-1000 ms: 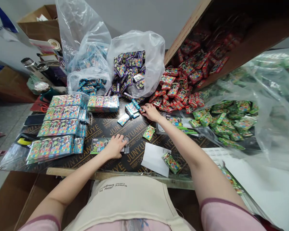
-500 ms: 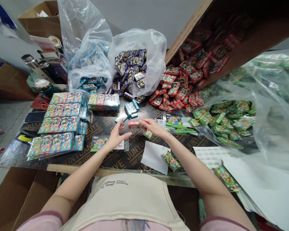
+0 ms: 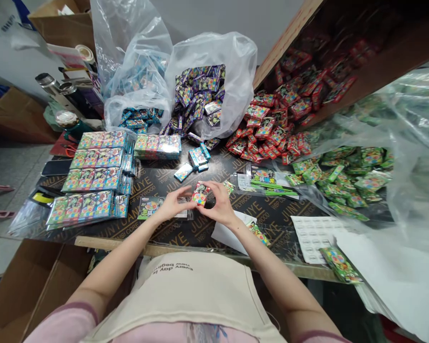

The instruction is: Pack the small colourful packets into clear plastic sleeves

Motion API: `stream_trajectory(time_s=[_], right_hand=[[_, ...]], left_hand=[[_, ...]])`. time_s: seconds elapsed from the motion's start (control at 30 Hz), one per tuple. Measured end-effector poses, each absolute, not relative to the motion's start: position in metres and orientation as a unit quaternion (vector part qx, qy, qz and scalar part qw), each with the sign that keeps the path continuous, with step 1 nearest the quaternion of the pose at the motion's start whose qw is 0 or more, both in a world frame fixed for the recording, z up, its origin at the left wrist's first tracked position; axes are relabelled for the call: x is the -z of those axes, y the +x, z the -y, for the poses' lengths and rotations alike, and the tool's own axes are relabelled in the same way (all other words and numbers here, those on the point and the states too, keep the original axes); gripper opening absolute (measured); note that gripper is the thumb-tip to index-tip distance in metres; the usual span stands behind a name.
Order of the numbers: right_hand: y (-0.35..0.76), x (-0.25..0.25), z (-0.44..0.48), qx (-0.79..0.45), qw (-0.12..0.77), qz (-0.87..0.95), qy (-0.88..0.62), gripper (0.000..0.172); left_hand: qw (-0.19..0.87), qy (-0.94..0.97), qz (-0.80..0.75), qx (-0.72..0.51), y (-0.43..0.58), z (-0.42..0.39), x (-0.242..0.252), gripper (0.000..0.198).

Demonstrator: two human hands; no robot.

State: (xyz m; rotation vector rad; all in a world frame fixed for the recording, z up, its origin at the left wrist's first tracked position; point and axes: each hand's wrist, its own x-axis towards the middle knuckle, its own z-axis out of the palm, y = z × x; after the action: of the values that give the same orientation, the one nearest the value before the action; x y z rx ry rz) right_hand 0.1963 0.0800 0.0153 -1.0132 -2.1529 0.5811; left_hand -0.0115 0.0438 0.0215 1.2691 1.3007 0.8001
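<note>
A small red printed box (image 3: 200,193) is held up over the table, its broad face turned upward. My right hand (image 3: 219,202) pinches it from the right with thumb and fingers. At its left edge, the fingertips and thumb of my left hand (image 3: 175,202) close on it too. Partly under my left hand lies a flat printed packet (image 3: 149,207). Just behind my right fingers a green packet (image 3: 229,186) shows in part. Several small blue boxes (image 3: 197,157) lie a little beyond my hands. Under my right wrist are a white sheet (image 3: 229,234) and another green packet (image 3: 258,233).
Stacks of wrapped box sets (image 3: 93,177) stand at left, near metal flasks (image 3: 50,85). At the back, plastic bags hold blue boxes (image 3: 137,119) and purple boxes (image 3: 200,93). Red boxes (image 3: 266,127) spill from a carton; green packets (image 3: 346,176) and a label sheet (image 3: 312,236) are at right.
The red box has turned from edge-on to face-up and come nearer to me. My left hand has closed in from apart to grip its left edge. The view has shifted slightly.
</note>
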Motion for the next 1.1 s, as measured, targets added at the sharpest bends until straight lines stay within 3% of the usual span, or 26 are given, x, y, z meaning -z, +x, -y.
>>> stream_trajectory(time_s=[0.1,0.2,0.4,0.5,0.7,0.87,1.1], right_hand=[[0.206,-0.001,-0.076,-0.202,0.292,0.842,-0.406,0.072],[0.211,0.01,-0.07,-0.217,0.24,0.862,-0.39,0.079],[0.204,0.013,-0.061,-0.323,0.236,0.86,-0.316,0.088],[0.199,0.008,-0.055,-0.294,0.261,0.852,-0.347,0.098],[0.21,0.0,-0.064,-0.249,0.24,0.847,-0.404,0.067],[0.252,0.018,-0.102,-0.13,0.155,0.797,-0.57,0.084],[0.243,0.01,-0.096,-0.194,0.213,0.844,-0.453,0.081]], left_hand=[[0.342,0.741,-0.549,-0.179,-0.035,-0.036,-0.013,0.108],[0.249,0.793,-0.547,-0.1,-0.046,-0.029,-0.005,0.112],[0.277,0.809,-0.491,-0.165,-0.042,-0.026,-0.006,0.116],[0.285,0.797,-0.498,-0.19,-0.04,-0.026,-0.007,0.115],[0.272,0.784,-0.524,-0.192,-0.038,-0.029,-0.005,0.113],[0.253,0.781,-0.547,-0.164,-0.037,-0.03,-0.004,0.111],[0.232,0.784,-0.56,-0.133,-0.028,-0.031,-0.003,0.118]])
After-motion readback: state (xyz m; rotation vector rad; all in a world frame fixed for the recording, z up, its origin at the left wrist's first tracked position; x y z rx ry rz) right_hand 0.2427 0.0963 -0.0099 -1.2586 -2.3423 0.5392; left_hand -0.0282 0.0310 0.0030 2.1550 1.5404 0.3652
